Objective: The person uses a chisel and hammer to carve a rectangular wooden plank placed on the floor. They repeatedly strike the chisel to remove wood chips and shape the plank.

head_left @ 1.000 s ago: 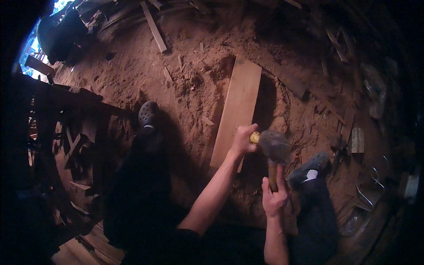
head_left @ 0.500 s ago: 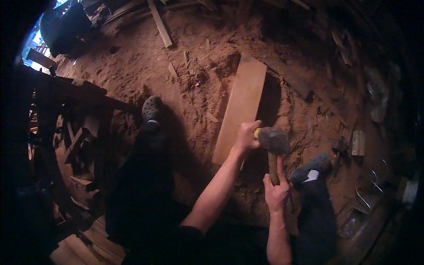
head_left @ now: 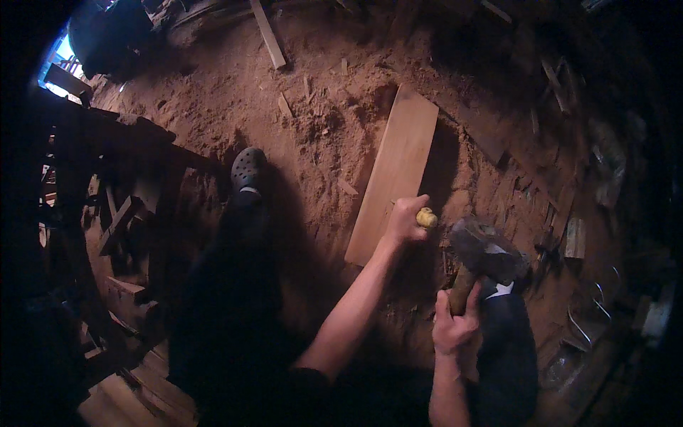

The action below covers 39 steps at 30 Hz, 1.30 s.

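Honestly, the left hand (head_left: 407, 219) is what makes me wince here. Its grip is closed in a fist around a yellow handle (head_left: 427, 218), with just the butt poking out right next to the thumb. That's a tiny target for a hammer (head_left: 489, 249) with a head that chunky, so any swing landing a bit off would probably catch knuckles or thumb.

The right hand (head_left: 455, 327) has its grip wrapped on the hammer's shaft, but the thumb and a finger run up along it, so it looks kinda loose to me. If it twists on a hit, the head could glance off sideways. The head's tipped to the right, apart from the yellow handle, and in this view it overlaps the right leg (head_left: 509, 349), so I'd worry about the shin too.

Then the board (head_left: 395, 167): it lies lengthwise on the dirt (head_left: 213, 92), its near end by the left hand. It throws a dark shadow on its right, so maybe it's not sitting flat, and a rocking board could kick the tool off line. Can't tell how the tip meets it, the fist hides most of that
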Each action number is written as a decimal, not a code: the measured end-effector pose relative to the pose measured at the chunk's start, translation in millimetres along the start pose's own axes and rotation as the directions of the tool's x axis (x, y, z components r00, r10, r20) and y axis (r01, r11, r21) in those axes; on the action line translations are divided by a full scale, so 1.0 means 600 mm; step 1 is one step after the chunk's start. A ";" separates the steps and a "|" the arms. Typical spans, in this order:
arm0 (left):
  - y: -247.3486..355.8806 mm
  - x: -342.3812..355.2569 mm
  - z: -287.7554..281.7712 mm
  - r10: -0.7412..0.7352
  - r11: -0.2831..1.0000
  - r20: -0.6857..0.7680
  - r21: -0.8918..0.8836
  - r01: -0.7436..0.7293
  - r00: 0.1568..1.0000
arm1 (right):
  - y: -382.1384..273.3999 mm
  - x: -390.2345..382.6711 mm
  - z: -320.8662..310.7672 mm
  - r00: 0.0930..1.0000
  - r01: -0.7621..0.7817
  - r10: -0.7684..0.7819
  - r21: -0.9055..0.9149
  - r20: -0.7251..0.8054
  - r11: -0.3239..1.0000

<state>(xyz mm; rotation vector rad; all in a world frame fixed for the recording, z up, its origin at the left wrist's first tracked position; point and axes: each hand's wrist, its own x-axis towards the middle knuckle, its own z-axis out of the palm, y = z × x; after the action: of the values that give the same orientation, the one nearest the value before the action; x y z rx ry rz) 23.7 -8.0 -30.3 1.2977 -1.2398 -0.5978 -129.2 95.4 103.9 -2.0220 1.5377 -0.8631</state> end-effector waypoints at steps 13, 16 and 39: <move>0.005 -0.009 -0.014 -0.028 0.998 -0.069 -0.057 0.024 0.997 | -0.009 0.030 -0.001 0.905 -0.222 0.264 -0.160 0.332 0.962; 0.000 -0.014 -0.005 -0.090 0.994 -0.092 -0.069 0.084 0.992 | -0.012 0.011 0.005 0.996 -0.030 0.029 0.011 0.082 0.999; 0.006 -0.002 -0.008 -0.020 0.996 -0.107 -0.089 0.010 0.994 | 0.003 0.026 0.007 0.985 -0.106 0.093 0.087 0.144 0.990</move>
<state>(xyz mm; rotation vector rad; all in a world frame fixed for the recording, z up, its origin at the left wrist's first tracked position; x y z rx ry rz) 26.4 -4.2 -26.5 1.2502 -1.1043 -0.5794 -124.5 80.0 103.0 -1.8793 1.4787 -0.7257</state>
